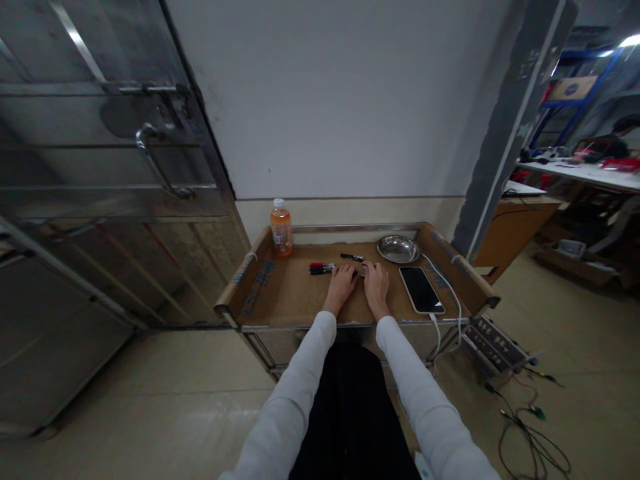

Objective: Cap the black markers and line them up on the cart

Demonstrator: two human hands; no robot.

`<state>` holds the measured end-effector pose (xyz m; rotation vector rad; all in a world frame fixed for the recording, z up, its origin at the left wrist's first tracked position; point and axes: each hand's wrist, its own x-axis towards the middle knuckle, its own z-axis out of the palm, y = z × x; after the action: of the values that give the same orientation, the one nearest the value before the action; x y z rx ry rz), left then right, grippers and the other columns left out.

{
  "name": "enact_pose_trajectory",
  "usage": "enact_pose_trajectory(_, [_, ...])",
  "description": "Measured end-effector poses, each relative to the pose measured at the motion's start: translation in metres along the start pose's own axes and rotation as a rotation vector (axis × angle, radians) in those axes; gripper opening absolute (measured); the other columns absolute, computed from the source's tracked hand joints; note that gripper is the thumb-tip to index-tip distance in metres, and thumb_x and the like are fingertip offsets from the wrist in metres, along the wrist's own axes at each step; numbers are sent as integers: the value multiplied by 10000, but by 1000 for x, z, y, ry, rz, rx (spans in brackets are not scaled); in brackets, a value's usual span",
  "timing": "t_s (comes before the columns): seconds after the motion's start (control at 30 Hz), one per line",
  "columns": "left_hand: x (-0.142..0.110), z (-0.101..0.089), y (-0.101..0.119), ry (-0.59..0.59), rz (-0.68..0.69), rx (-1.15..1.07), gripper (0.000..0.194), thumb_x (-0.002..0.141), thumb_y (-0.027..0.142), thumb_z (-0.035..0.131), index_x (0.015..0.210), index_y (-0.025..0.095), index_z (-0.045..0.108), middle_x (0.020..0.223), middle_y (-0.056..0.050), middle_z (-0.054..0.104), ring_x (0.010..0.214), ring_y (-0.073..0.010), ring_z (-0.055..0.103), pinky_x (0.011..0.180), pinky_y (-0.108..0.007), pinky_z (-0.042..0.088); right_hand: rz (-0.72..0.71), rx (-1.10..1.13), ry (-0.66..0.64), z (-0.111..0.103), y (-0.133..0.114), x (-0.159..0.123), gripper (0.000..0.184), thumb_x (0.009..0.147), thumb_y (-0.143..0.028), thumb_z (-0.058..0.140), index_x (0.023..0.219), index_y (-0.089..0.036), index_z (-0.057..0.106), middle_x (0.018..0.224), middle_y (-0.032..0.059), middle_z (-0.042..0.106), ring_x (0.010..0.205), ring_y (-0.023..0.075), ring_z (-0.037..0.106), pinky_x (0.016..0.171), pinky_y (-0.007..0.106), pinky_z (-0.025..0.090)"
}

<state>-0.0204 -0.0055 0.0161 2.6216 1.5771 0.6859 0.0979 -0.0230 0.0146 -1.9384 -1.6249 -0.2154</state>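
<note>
Pens (320, 270) beside left hand (343, 283), right hand (377, 283) near, each grip unclear, cardboard (290, 295) open leftward

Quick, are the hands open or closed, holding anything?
Left hand: fingers bent, can't tell if it's holding anything.
Right hand: fingers bent, can't tell either.

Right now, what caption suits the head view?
Left hand and right hand close together near pens on a cart, with bottle, dish and phone.

The left hand (343, 285) lies beside grouped pens (320, 269), the right hand (376, 285) between it and a phone (421, 290).
</note>
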Motion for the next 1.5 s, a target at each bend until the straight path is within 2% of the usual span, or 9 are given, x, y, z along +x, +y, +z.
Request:
enact_pose_trajectory(0.27, [-3, -5, 3, 89, -134, 78, 207, 946, 263, 428, 1078, 148, 538, 1082, -96, 620, 1033, -215, 568, 917, -337, 400, 48, 17, -5, -5, -2, -1, 317, 977, -247, 351, 1127, -209, 628, 1007, 96, 607, 931, 181, 546, 793, 292, 339])
enact_pose_trajectory(0.63, [-5, -9, 5, 125, -116, 116, 199, 942, 250, 437, 1091, 168, 541, 1063, -88, 623, 1036, -210, 565, 927, -344, 403, -61, 107, 24, 5, 3, 1, 353, 955, -217, 332, 1148, -185, 626, 1071, 111, 635, 962, 192, 573, 854, 300, 408])
enact_pose_trajectory(0.7, [-5, -9, 4, 136, -109, 101, 196, 940, 243, 442, 1094, 174, 542, 1062, -85, 624, 1036, -201, 568, 922, -328, 407, -145, 190, 17, 5, 2, 2, 403, 936, -171, 305, 1248, -191, 559, 1133, 99, 641, 1012, 188, 584, 891, 305, 429])
enact_pose_trajectory(0.8, [-6, -9, 4, 163, -151, 66, 201, 942, 225, 429, 1095, 166, 546, 1051, -90, 624, 985, -185, 589, 864, -289, 431, -274, 303, -22, 3, -2, 0, 557, 885, -114, 320, 1431, -224, 336, 1237, 65, 620, 1088, 166, 588, 924, 294, 455])
enact_pose_trajectory(0.97, [-12, -14, 7, 279, -303, 67, 234, 940, 215, 410, 1125, 163, 543, 1049, -90, 627, 954, -195, 592, 839, -294, 443, -342, 330, -30, 7, -5, -1, 732, 819, -82, 364, 1500, -205, 127, 1346, 63, 549, 1189, 154, 544, 978, 298, 447])
enact_pose_trajectory(1.07, [-16, -17, 7, 331, -416, 145, 237, 940, 233, 394, 1094, 152, 556, 1043, -105, 622, 1011, -233, 561, 892, -355, 431, -298, 288, -57, 15, -3, 0, 680, 828, -89, 374, 1483, -165, 210, 1284, 106, 586, 1149, 181, 567, 971, 323, 449])
enact_pose_trajectory(1.23, [-21, -15, 6, 294, -590, 257, 277, 928, 130, 314, 1070, 102, 551, 1065, -150, 593, 1024, -249, 546, 895, -383, 433, -208, 165, -105, 19, -2, 1, 498, 850, -83, 375, 1343, -107, 443, 1231, 153, 600, 1114, 210, 558, 967, 339, 422])
enact_pose_trajectory(1.37, [-22, -11, 5, 275, -621, 259, 313, 922, 92, 267, 1078, 81, 538, 1079, -177, 573, 1036, -252, 552, 893, -383, 438, -181, 72, -194, 14, -3, 1, 387, 875, -111, 387, 1229, -107, 542, 1185, 144, 617, 1119, 201, 531, 970, 316, 384])
enact_pose_trajectory(1.5, [-22, -10, 5, 265, -619, 263, 319, 917, 78, 252, 1078, 70, 527, 1088, -190, 567, 1054, -252, 551, 902, -384, 438, -195, 23, -209, 10, -5, 0, 375, 881, -131, 392, 1219, -117, 552, 1192, 139, 607, 1130, 209, 504, 966, 324, 358])
